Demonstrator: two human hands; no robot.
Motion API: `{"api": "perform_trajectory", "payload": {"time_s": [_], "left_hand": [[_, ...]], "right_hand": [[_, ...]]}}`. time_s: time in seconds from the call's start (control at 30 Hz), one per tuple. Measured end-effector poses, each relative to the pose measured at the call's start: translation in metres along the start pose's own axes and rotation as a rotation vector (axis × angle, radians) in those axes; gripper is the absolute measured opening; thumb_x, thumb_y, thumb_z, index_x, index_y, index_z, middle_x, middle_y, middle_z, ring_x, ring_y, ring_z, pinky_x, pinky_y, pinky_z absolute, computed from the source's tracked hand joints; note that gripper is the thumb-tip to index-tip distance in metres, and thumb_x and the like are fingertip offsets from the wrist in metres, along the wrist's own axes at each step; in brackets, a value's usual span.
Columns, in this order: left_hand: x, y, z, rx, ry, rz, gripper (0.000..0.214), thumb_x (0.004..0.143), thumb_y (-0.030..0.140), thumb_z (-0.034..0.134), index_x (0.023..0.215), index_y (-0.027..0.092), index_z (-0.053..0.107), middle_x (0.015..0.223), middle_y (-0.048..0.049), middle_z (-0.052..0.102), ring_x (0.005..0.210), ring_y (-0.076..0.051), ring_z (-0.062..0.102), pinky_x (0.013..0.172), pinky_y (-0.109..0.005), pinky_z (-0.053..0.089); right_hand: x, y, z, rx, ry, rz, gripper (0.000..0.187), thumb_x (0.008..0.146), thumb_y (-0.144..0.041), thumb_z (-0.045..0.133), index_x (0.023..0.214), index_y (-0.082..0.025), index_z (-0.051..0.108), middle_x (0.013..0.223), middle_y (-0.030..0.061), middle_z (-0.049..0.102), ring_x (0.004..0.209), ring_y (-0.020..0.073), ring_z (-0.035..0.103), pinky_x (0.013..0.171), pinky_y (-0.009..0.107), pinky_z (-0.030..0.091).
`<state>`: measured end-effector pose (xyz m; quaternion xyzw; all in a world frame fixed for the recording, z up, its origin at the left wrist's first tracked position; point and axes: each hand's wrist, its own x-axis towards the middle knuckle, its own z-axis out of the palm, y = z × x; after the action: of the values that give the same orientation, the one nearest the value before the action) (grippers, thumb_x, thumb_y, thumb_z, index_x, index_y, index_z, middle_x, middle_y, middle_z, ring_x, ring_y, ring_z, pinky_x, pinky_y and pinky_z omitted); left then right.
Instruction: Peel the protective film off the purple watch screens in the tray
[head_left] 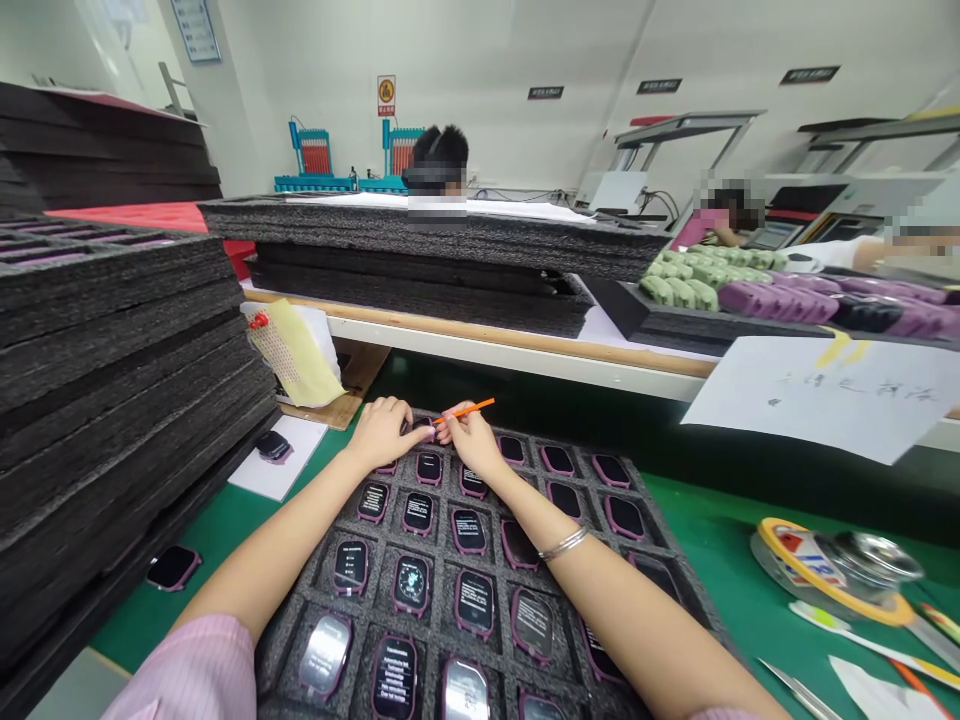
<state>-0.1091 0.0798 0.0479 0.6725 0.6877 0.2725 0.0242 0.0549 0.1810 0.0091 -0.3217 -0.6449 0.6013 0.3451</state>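
Nearest, a black foam tray [381, 575] lies on the green tabletop [720, 510], its cells holding smartwatches [411, 585] with dark screens and pinkish-purple rims. At the tray's far edge, the left hand [382, 432] curves over a watch [421, 424], its fingers on it; whether it grips cannot be told. The right hand [469, 440] pinches a thin orange stick [465, 410], with a silver bangle [562, 545] on its wrist. To the left rises a stack of black foam trays [112, 400], with another watch [274, 447] on white paper [277, 478] beside it. At right sits a yellow-rimmed tape roll [832, 570]. Farther off, a white shelf [510, 345] carries foam trays [435, 235] and green [679, 290] and purple moulded pieces [772, 300]; a co-worker's head [439, 160] shows at upper centre.
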Motion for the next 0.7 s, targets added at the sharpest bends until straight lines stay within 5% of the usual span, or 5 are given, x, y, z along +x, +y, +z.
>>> {"api": "perform_trajectory", "payload": {"time_s": [0.27, 0.7], "left_hand": [[-0.01, -0.028, -0.024, -0.007, -0.069, 0.087, 0.025, 0.093, 0.043, 0.062, 0.099, 0.019, 0.068, 0.105, -0.006, 0.064, 0.106, -0.024, 0.059, 0.1, -0.047, 0.043], [-0.019, -0.044, -0.025, -0.206, 0.0, 0.076, 0.029, 0.083, 0.043, 0.074, 0.103, 0.024, 0.066, 0.109, -0.0036, 0.072, 0.106, -0.024, 0.067, 0.097, -0.038, 0.052]], "right_hand": [[0.001, -0.006, 0.001, 0.03, 0.033, -0.015, 0.034, 0.097, -0.037, 0.062, 0.125, -0.016, 0.06, 0.121, 0.0087, 0.065, 0.1, 0.0209, 0.067, 0.084, 0.041, 0.059], [0.026, -0.009, 0.056, 0.04, -0.111, 0.03, 0.034, 0.097, -0.036, 0.062, 0.125, -0.017, 0.06, 0.123, 0.009, 0.065, 0.102, 0.0215, 0.067, 0.086, 0.042, 0.058]]}}
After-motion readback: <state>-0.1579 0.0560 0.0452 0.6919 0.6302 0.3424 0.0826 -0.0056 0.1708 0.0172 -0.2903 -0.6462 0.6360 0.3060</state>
